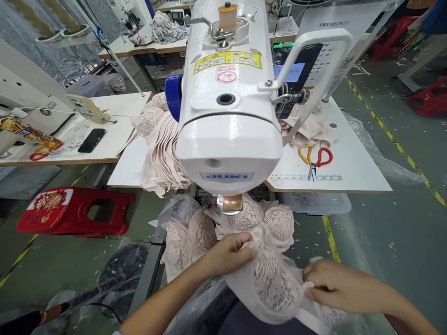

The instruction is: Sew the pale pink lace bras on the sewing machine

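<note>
Now the lace piece (274,279) is being pinched and spread at two edges by the left hand (232,253) and right hand (335,284), before the sewing machine (230,139), and a steady grip is seemingly being called for next.

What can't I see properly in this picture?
All in the head view:
- Some fingertips of the right hand: tucked behind folds of the lace garment, and slightly blurred.
- Whatever is right behind the sewing machine: its body blocks it.
- Writing on the yellow label: too small.
- The other machine: cut off by the left edge.
</note>
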`<state>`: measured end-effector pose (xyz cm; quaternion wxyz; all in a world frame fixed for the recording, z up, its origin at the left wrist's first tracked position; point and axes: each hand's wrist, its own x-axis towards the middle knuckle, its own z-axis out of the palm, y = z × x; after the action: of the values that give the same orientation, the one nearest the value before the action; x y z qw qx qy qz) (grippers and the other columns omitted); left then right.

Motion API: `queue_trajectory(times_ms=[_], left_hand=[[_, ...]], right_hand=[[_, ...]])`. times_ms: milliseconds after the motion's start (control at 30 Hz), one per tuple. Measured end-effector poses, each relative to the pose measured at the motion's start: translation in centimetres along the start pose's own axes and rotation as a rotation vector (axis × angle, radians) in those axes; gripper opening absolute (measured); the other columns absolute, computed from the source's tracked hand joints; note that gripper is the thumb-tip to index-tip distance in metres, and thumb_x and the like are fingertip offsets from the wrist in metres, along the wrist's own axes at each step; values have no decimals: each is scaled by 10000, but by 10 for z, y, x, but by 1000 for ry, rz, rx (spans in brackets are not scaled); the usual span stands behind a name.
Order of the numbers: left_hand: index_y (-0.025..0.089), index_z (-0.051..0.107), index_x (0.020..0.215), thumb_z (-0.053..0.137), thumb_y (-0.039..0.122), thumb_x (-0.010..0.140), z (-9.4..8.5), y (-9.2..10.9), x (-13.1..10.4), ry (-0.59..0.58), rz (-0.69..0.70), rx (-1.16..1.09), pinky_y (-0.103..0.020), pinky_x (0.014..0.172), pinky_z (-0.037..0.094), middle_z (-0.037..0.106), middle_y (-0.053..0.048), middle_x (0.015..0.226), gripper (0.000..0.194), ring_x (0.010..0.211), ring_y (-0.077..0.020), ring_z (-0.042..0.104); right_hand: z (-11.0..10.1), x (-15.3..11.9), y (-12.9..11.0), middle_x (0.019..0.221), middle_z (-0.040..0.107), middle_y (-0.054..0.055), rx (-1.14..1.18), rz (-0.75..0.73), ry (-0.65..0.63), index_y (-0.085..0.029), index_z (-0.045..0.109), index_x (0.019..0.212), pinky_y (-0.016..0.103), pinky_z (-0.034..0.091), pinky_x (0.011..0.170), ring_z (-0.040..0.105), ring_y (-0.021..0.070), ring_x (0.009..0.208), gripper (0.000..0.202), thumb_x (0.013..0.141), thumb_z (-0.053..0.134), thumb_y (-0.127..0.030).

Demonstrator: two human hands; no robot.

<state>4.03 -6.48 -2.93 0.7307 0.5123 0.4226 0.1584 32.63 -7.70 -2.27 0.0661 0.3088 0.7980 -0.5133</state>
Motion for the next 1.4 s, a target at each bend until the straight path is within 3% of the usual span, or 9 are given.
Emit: queue_trajectory(times_ms=[233, 567, 767, 867, 967, 1067, 1133, 1233, 1400], left_hand=[[179, 528, 818, 544, 318, 858, -1, -6, 1, 55, 54, 174, -238, 645, 331, 468, 37, 744, 145, 692, -113, 426], [179, 488, 640, 523, 353, 804, 4, -11, 3, 190, 37, 146, -237, 610, 306, 428, 40, 634, 242, 629, -108, 387], [182, 478, 590, 502, 364, 764, -1, -27, 15, 734, 122, 90, -240, 567, 315, 420, 30, 576, 252, 582, -114, 394], [176, 511, 606, 492, 392, 789, 2, -32, 20, 766, 137, 77, -237, 569, 342, 463, 20, 580, 284, 588, -119, 425], [159, 588, 641, 564, 364, 777, 13, -25, 17, 573, 180, 121, -225, 584, 374, 549, 9, 614, 247, 602, -117, 482], [158, 598, 662, 558, 287, 815, 23, -6, 9, 332, 267, 254, -204, 576, 358, 571, 16, 618, 205, 591, -99, 498], [159, 576, 646, 512, 273, 860, 23, 8, 3, 271, 336, 353, -201, 553, 330, 543, 23, 589, 250, 559, -86, 476], [159, 535, 618, 476, 327, 898, 9, 24, -4, 371, 365, 467, -203, 520, 293, 497, 30, 559, 332, 526, -78, 429], [170, 457, 516, 597, 454, 821, -34, 39, -11, 679, 181, 513, -213, 466, 248, 413, 45, 484, 440, 487, -81, 363]], right_hand=[[2, 18, -11, 637, 446, -24, 130, 56, -4, -190, 464, 706, 231, 326, 548, 420, 110, 573, 377, 959, 436, -468], [25, 14, -11, 585, 348, -49, 146, 0, -8, -187, 357, 621, 245, 258, 548, 337, 99, 549, 418, 930, 501, -430], [54, 1, -9, 671, 513, 1, 86, -21, 108, -195, 430, 649, 266, 381, 643, 492, 150, 643, 446, 982, 404, -490], [64, -1, 3, 660, 542, 18, 154, 51, 124, -198, 520, 653, 266, 422, 617, 525, 165, 620, 504, 967, 394, -571], [50, 9, 14, 873, 657, 86, 179, 167, 320, -230, 689, 973, 322, 496, 718, 629, 248, 819, 521, 900, 448, -687], [18, 34, 9, 1259, 595, 164, 156, 143, 608, -239, 541, 1358, 431, 454, 973, 512, 354, 1233, 868, 713, 593, -818], [-3, 56, -4, 1209, 624, 152, 198, -22, 543, -217, 598, 1280, 419, 452, 975, 543, 341, 1193, 875, 663, 622, -838], [-25, 87, -25, 767, 648, 47, 328, -157, 418, -190, 682, 851, 287, 481, 692, 614, 198, 738, 597, 803, 544, -769], [-44, 120, -42, 587, 517, -5, 374, -58, 649, -186, 552, 634, 258, 372, 557, 479, 139, 574, 503, 873, 523, -628]])
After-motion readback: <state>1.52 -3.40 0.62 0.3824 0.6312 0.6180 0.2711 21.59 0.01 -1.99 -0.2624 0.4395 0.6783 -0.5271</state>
